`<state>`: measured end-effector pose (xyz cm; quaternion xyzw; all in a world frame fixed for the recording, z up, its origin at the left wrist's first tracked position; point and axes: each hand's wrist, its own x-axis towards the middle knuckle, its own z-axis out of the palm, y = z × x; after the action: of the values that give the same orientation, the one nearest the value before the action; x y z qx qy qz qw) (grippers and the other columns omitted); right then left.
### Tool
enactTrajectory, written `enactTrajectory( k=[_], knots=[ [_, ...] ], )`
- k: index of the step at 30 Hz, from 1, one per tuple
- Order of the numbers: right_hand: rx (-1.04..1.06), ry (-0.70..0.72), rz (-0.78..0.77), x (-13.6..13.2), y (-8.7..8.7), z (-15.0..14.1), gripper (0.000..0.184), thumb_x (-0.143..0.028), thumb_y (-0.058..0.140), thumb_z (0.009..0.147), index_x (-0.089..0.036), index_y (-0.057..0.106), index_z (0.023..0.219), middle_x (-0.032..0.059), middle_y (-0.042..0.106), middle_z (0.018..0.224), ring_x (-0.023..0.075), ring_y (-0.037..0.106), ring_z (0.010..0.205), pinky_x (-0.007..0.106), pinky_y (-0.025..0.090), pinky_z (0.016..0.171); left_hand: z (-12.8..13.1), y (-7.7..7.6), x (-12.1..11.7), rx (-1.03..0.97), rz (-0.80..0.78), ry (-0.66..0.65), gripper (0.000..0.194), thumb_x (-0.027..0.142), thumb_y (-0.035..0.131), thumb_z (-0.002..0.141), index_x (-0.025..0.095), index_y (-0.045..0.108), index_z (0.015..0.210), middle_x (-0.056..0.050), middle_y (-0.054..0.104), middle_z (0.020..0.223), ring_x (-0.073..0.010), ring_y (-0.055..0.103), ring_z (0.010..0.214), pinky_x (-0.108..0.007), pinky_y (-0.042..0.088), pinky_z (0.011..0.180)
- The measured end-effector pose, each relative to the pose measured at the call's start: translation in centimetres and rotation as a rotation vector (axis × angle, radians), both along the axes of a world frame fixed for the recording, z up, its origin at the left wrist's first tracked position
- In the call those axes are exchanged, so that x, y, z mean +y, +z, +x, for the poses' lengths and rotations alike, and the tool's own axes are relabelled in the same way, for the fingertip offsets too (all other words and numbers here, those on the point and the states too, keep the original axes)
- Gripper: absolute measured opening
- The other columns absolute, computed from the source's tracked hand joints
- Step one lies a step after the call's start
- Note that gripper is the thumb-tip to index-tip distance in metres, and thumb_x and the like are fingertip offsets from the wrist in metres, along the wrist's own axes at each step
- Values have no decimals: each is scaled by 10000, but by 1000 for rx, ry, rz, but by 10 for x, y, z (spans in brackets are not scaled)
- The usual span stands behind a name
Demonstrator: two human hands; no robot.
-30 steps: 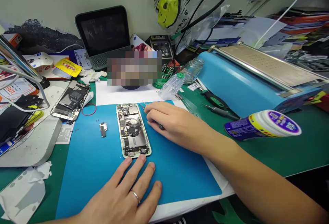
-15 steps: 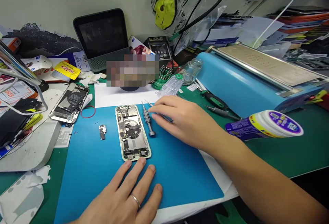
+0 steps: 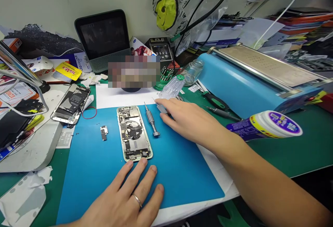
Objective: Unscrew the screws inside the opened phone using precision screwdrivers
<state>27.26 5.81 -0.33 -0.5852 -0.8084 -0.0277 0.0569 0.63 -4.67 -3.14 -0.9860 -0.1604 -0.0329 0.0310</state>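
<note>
The left hand (image 3: 125, 199) lies flat on the blue mat (image 3: 99, 171), palm down, fingers spread and holding nothing, a ring on one finger, and its fingertips (image 3: 142, 161) sit right at the near end of the opened phone (image 3: 133, 133); whether they actually touch the frame is too close to call. That phone lies face down in the middle of the mat, back cover off, boards and a round coil showing, long axis running away from the person. Just beside it on the right lies a small grey screwdriver (image 3: 152, 121), flat on the mat, tip pointing away, the wider cap end toward the person, free of either hand. Over to the right hand (image 3: 187, 119): it reaches in across the mat's far right corner, fingers curled low and pinched over a slim metal tool (image 3: 160, 108) (tweezers by the look of the fine point sticking out past the fingertips, though most of it is hidden under the hand). The fingers are on it, closed narrow around it, and the tool sits at the mat surface near the screwdriver's tip. Left of the phone a small dark part (image 3: 103, 132) lies alone on the mat. Farther left, off the mat, a second opened phone (image 3: 70, 103) rests beside a red ring (image 3: 89, 112). To the right, a white bottle (image 3: 265, 125) lies on its side on the green table (image 3: 299, 154), in front of the long blue machine (image 3: 249, 81).
</note>
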Motion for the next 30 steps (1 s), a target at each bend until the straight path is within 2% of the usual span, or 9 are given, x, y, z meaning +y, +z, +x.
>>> enactTrajectory(
  k=[3,6,8,11,16,18,22,25,30],
  knots=[
    [22,4,28,0,0,-1,410,-201,461,1006,-201,544,1408,98,734,1006,256,709,841,331,505,685,0,0,0,-12,18,0,628,522,491,1050,133,421,1538,-196,407,1596,-431,326,1483,-552,329,1135],
    [135,49,104,-1,4,-5,374,-163,429,1014,-233,647,1310,91,711,1011,242,711,859,334,526,692,0,0,0,-25,34,-1,622,519,482,1054,124,430,1531,-201,417,1586,-436,331,1476,-552,322,1134],
    [305,160,187,-3,9,-10,330,-147,432,1016,-214,703,1190,85,697,1020,216,705,883,327,549,735,0,0,0,-29,38,-1,621,509,500,1049,125,429,1532,-198,413,1590,-430,337,1475,-544,325,1136],
    [542,382,304,-10,15,-15,326,-110,426,1010,-200,672,1204,64,663,973,170,673,856,292,562,754,1,-1,0,-28,36,3,649,552,501,1038,130,435,1527,-200,414,1589,-429,345,1470,-542,343,1131],
    [643,534,459,-17,13,-19,339,-39,545,935,-262,622,1179,17,608,868,155,619,772,275,553,694,2,-1,0,-25,36,11,661,580,502,1029,127,455,1508,-206,423,1582,-428,351,1466,-545,351,1134],
    [690,575,448,-19,10,-20,289,-121,589,957,-281,598,1198,20,637,869,176,641,777,307,564,684,2,-1,0,-20,30,11,641,552,513,1032,128,453,1509,-204,418,1586,-422,353,1467,-540,351,1137],
    [720,682,402,-25,11,-25,303,-336,462,1055,-302,561,1339,30,671,842,186,646,718,346,578,667,2,-1,0,-31,36,21,633,574,470,1043,130,470,1495,-197,442,1568,-419,364,1459,-532,352,1135],
    [733,650,404,-33,12,-32,286,-330,488,1047,-304,625,1296,35,668,864,177,656,736,329,598,706,3,-1,0,-65,58,38,610,584,435,1052,142,501,1467,-176,484,1537,-408,395,1436,-519,342,1134],
    [864,709,293,-41,11,-42,202,-282,541,1034,-208,657,1183,85,731,1044,159,731,976,263,632,846,6,-2,-1,-140,107,87,385,365,507,1057,201,569,1401,-103,588,1440,-335,492,1346,-474,316,1148]
  ],
)
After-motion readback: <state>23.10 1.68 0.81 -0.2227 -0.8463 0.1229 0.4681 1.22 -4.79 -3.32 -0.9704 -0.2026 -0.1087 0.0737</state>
